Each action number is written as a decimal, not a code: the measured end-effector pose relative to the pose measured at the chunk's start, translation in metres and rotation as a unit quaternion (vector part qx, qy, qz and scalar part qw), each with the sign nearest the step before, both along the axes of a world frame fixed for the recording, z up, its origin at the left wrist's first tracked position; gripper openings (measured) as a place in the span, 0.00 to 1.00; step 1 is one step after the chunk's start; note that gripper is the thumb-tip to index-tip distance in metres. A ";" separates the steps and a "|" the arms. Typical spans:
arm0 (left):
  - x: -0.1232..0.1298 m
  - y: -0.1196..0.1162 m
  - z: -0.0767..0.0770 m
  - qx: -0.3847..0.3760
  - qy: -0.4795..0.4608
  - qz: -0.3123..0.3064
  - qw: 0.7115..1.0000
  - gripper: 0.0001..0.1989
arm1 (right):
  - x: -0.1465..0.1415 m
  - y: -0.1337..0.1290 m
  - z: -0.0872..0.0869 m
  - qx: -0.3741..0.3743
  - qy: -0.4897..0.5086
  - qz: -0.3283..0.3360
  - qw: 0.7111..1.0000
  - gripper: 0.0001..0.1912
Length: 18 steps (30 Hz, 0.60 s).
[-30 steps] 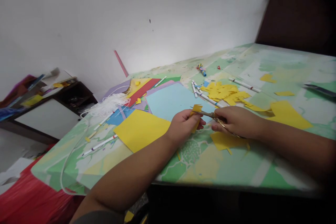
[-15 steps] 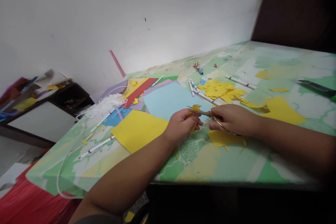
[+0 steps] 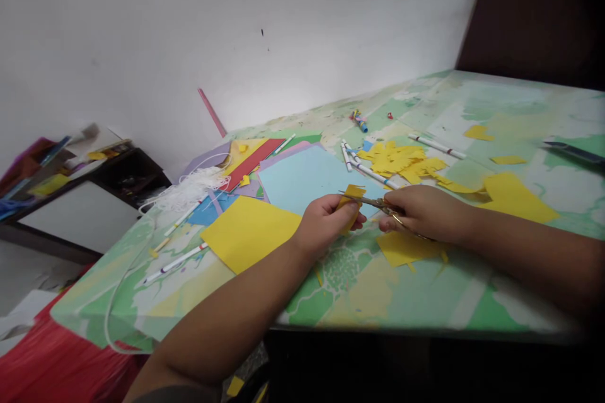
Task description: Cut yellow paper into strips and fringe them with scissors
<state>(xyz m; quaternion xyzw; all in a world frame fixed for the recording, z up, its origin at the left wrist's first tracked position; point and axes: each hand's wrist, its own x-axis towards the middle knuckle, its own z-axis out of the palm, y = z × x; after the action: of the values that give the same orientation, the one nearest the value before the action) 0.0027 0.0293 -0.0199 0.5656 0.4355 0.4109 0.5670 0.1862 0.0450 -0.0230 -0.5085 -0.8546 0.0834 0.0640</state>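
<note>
My left hand (image 3: 328, 220) pinches a small yellow paper piece (image 3: 352, 192) near the middle of the table. Gold-handled scissors (image 3: 373, 203) are in my right hand (image 3: 418, 211), its fingers closed round the handles, and the blades lie across the yellow piece. Below my right hand rests a yellow paper scrap (image 3: 399, 250). Behind the hands lie a light blue sheet (image 3: 297, 176) and a pile of cut yellow pieces (image 3: 401, 160). A yellow sheet (image 3: 250, 233) is left of my left hand.
White string (image 3: 191, 192), a red strip (image 3: 253, 164) and a marker (image 3: 174, 263) lie on the left. Further markers (image 3: 437, 146), a yellow sheet (image 3: 517, 198) and a dark blade-like tool (image 3: 574, 151) are on the right. A shelf (image 3: 80, 214) stands beyond the left edge.
The yellow piece between the scissor blades now looks squarer and stands more upright. My right hand has shifted slightly right with the scissors. The whole view has moved a little.
</note>
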 end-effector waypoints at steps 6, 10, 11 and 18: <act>-0.001 -0.002 0.001 -0.002 -0.002 -0.003 1.000 0.10 | 0.002 -0.001 0.000 0.028 0.002 0.035 0.999 0.23; -0.002 -0.003 0.001 0.019 0.017 0.002 1.000 0.10 | 0.002 0.000 -0.002 0.035 0.003 0.045 0.998 0.23; -0.002 -0.003 0.000 0.025 0.028 0.002 0.999 0.10 | 0.002 0.000 -0.002 0.037 0.002 0.044 0.998 0.23; 0.001 -0.004 -0.002 0.041 0.034 0.018 0.998 0.11 | 0.001 0.000 -0.002 0.039 0.001 0.034 0.999 0.22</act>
<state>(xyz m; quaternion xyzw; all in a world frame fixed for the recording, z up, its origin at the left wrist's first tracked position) 0.0033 0.0257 -0.0222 0.5939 0.4473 0.4198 0.5206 0.1876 0.0450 -0.0254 -0.4758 -0.8742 0.0530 0.0813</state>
